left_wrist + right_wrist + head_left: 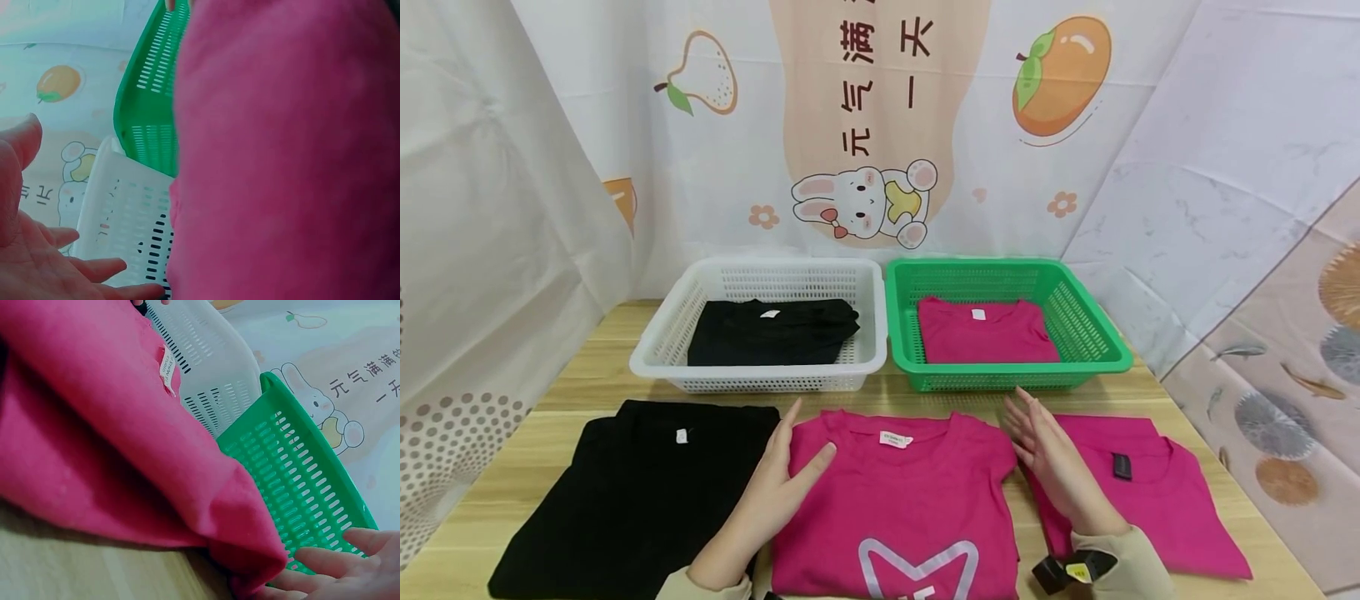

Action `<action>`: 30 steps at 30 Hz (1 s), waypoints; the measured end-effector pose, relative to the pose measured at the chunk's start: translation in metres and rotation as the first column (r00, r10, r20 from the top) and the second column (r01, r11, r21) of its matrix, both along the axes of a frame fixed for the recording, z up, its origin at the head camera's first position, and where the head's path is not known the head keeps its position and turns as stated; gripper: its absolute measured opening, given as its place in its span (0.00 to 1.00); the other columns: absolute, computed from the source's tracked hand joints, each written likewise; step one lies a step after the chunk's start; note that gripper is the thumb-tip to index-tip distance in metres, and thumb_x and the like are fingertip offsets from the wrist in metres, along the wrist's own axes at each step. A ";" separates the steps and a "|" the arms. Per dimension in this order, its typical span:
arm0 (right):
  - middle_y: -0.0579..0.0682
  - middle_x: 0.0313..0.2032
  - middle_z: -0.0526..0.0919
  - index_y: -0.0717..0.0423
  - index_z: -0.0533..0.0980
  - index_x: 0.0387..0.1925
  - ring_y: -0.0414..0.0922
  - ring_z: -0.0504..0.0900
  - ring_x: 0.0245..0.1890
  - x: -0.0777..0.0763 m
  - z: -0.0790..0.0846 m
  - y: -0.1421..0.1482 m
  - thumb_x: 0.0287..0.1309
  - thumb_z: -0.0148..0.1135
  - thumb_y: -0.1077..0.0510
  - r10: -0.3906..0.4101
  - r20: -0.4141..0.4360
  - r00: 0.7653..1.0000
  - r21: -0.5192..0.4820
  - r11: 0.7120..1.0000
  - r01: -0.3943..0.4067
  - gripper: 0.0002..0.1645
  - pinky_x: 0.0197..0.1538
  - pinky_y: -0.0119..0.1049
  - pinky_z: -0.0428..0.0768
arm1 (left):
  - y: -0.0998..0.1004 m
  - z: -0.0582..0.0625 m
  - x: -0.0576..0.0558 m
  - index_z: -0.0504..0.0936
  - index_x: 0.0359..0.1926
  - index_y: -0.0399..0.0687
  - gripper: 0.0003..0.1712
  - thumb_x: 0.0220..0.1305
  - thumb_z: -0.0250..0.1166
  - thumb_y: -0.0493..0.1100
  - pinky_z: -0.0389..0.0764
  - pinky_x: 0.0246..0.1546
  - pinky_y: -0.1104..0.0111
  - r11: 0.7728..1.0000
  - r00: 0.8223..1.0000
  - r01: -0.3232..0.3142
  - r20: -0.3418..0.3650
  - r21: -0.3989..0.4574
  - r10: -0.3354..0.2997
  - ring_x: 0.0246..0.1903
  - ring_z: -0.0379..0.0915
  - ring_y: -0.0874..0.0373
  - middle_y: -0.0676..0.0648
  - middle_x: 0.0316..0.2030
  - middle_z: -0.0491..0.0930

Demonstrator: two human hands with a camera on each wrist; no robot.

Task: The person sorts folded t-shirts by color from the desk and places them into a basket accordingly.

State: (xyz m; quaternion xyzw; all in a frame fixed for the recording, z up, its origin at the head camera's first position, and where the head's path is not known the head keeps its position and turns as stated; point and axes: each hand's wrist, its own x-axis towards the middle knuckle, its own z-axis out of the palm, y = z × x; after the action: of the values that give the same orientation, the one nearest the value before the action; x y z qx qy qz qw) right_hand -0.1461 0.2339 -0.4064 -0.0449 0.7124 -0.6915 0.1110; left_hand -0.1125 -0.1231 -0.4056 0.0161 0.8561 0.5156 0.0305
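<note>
Magenta folded fabric T-shirt (pixel 895 492) mid-surface (pixel 602 375), near end and pale star-outline print (pixel 917 573) cut off; collar points far side, long axis unclear. White neck tag (pixel 893 439) printed, not legible. Left hand (pixel 775 492), right hand (pixel 1060 458) flank it, fingers extended, gripping nothing. They partly hide black folded shirt (pixel 640 500) left, pink folded shirt (pixel 1157 492) right. Beyond: white plastic basket (pixel 760 372), green plastic basket (pixel 1015 367). White printed cloth backdrop (pixel 715 167): sideways "元气满", "一天".
</note>
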 end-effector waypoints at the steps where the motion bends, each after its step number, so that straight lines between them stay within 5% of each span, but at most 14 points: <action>1: 0.66 0.77 0.43 0.57 0.34 0.78 0.64 0.45 0.76 0.000 -0.001 0.000 0.78 0.24 0.38 -0.001 0.010 1.000 0.002 1.000 0.001 0.41 0.55 0.16 0.69 | 0.000 -0.001 0.000 0.45 0.79 0.52 0.50 0.67 0.60 0.61 0.56 0.67 0.33 1.000 1.000 -0.007 0.004 0.005 0.007 0.75 0.44 0.36 0.38 0.77 0.48; 6: 0.66 0.77 0.43 0.56 0.33 0.78 0.65 0.45 0.76 -0.001 -0.004 -0.001 0.77 0.25 0.36 -0.005 0.085 0.996 -0.031 0.999 0.007 0.43 0.74 0.44 0.59 | -0.003 -0.004 -0.002 0.45 0.79 0.50 0.50 0.67 0.61 0.60 0.58 0.68 0.37 0.998 0.999 -0.025 0.026 0.050 0.023 0.73 0.50 0.39 0.37 0.74 0.54; 10: 0.67 0.77 0.42 0.56 0.32 0.78 0.66 0.42 0.77 -0.001 -0.006 -0.004 0.77 0.29 0.36 -0.009 0.154 0.988 -0.092 0.995 0.023 0.45 0.76 0.61 0.43 | -0.007 -0.006 -0.004 0.42 0.78 0.46 0.49 0.69 0.59 0.57 0.59 0.69 0.39 0.992 0.998 -0.019 0.054 0.126 0.012 0.73 0.51 0.37 0.35 0.74 0.51; 14: 0.67 0.76 0.45 0.58 0.33 0.78 0.64 0.42 0.77 -0.002 -0.007 -0.006 0.77 0.33 0.38 -0.027 0.191 0.981 -0.104 0.993 0.048 0.44 0.76 0.59 0.44 | -0.011 -0.004 -0.005 0.41 0.78 0.47 0.48 0.71 0.57 0.58 0.57 0.70 0.39 0.984 0.993 -0.042 0.118 0.175 0.022 0.73 0.47 0.33 0.32 0.76 0.44; 22: 0.65 0.76 0.49 0.60 0.36 0.77 0.58 0.47 0.76 -0.002 -0.010 -0.008 0.77 0.39 0.46 -0.056 0.215 0.975 -0.141 0.986 0.088 0.41 0.74 0.49 0.52 | -0.014 -0.005 -0.007 0.42 0.78 0.46 0.45 0.72 0.57 0.53 0.55 0.70 0.37 0.960 0.973 -0.080 0.229 0.268 0.017 0.74 0.44 0.32 0.28 0.75 0.46; 26: 0.54 0.69 0.66 0.58 0.40 0.76 0.45 0.64 0.67 -0.001 -0.011 -0.009 0.76 0.42 0.51 -0.067 0.235 0.970 -0.165 0.980 0.108 0.38 0.66 0.38 0.67 | -0.015 -0.008 -0.008 0.42 0.78 0.46 0.42 0.73 0.56 0.45 0.57 0.69 0.38 0.938 0.968 -0.075 0.252 0.338 -0.013 0.75 0.43 0.33 0.28 0.74 0.49; 30: 0.49 0.66 0.64 0.57 0.41 0.76 0.35 0.73 0.55 -0.001 -0.013 -0.010 0.74 0.45 0.54 -0.067 0.258 0.964 -0.190 0.975 0.119 0.39 0.55 0.33 0.74 | -0.015 -0.011 -0.009 0.43 0.78 0.46 0.43 0.71 0.57 0.39 0.61 0.68 0.40 0.925 0.966 -0.084 0.258 0.371 -0.016 0.74 0.46 0.34 0.29 0.73 0.53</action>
State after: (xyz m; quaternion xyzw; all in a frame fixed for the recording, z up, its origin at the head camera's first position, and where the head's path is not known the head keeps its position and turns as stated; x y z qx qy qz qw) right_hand -0.1468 0.2238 -0.4197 0.0653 0.6196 -0.7652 0.1621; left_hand -0.1216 -0.1380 -0.4162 -0.0599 0.7292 0.6694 0.1283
